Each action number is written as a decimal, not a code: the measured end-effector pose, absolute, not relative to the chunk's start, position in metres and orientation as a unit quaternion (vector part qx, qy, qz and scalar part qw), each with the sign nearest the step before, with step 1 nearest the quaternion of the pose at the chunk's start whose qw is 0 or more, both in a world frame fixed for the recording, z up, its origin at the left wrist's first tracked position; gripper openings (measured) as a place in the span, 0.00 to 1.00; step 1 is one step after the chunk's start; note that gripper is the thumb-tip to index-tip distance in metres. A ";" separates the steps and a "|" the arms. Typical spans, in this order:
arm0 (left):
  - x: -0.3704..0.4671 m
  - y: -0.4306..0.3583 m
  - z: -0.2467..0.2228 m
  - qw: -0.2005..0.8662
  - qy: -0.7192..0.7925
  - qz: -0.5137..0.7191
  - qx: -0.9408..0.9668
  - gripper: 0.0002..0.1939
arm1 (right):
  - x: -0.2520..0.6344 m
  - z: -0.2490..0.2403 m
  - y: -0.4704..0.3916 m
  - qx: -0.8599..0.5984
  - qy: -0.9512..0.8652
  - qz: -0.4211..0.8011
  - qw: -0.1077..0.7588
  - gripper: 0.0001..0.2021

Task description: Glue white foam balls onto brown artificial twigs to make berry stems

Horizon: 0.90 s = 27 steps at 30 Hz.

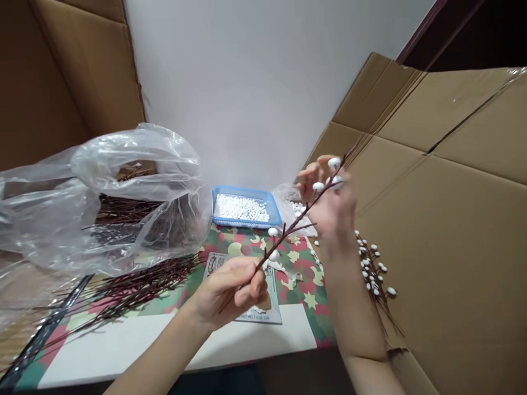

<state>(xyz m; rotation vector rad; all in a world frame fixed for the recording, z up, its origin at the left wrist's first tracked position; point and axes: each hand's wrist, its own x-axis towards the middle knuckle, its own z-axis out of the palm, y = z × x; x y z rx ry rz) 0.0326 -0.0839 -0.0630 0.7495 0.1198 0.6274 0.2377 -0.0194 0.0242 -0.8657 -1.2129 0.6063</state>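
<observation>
My left hand (233, 291) pinches the lower end of a thin dark twig (288, 230) that slants up to the right. Small white beads sit on its tips. My right hand (329, 203) is raised at the twig's upper end, fingers touching a white bead (335, 162) there. Both hands hover above a table with a patterned red and green cloth (296, 274).
A blue tray (247, 208) of white beads stands at the back. A clear plastic bag (102, 203) of bare twigs lies left, with loose twigs (135, 288) spilling out. Finished beaded twigs (374, 274) rest against cardboard (453, 230) on the right. A printed card (259, 312) lies under my left hand.
</observation>
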 end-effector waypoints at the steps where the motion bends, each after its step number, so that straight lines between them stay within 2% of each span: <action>1: 0.027 -0.084 -0.070 0.862 0.086 0.327 0.378 0.20 | 0.245 0.001 -0.018 -0.431 -0.556 0.250 0.665 0.11; 4: 0.009 -0.082 -0.094 0.766 0.208 0.394 0.464 0.21 | 0.264 -0.079 -0.037 -0.569 -0.639 0.197 0.478 0.10; 7: -0.006 -0.078 -0.119 0.651 0.336 0.398 0.552 0.21 | 0.267 -0.140 -0.084 -0.601 -0.671 0.202 0.386 0.09; 9: -0.012 -0.077 -0.132 0.608 0.382 0.388 0.577 0.23 | 0.262 -0.162 -0.115 -0.631 -0.721 0.169 0.233 0.08; 11: -0.013 -0.077 -0.142 0.592 0.405 0.377 0.587 0.24 | 0.257 -0.173 -0.135 -0.647 -0.733 0.154 0.141 0.08; 12: -0.012 -0.076 -0.145 0.588 0.412 0.371 0.589 0.25 | 0.255 -0.176 -0.141 -0.651 -0.732 0.157 0.125 0.07; 16: -0.010 -0.075 -0.153 0.576 0.429 0.362 0.594 0.24 | 0.257 -0.182 -0.142 -0.630 -0.735 0.189 0.164 0.00; 21: -0.012 -0.073 -0.157 0.565 0.445 0.375 0.584 0.22 | 0.253 -0.174 -0.121 -0.580 -0.717 0.237 0.306 0.05; 24: -0.013 -0.074 -0.159 0.559 0.455 0.381 0.580 0.22 | 0.233 -0.165 -0.101 -0.576 -0.714 0.185 0.353 0.06; 27: -0.014 -0.075 -0.161 0.561 0.459 0.379 0.576 0.21 | 0.209 -0.164 -0.085 -0.553 -0.740 0.140 0.356 0.07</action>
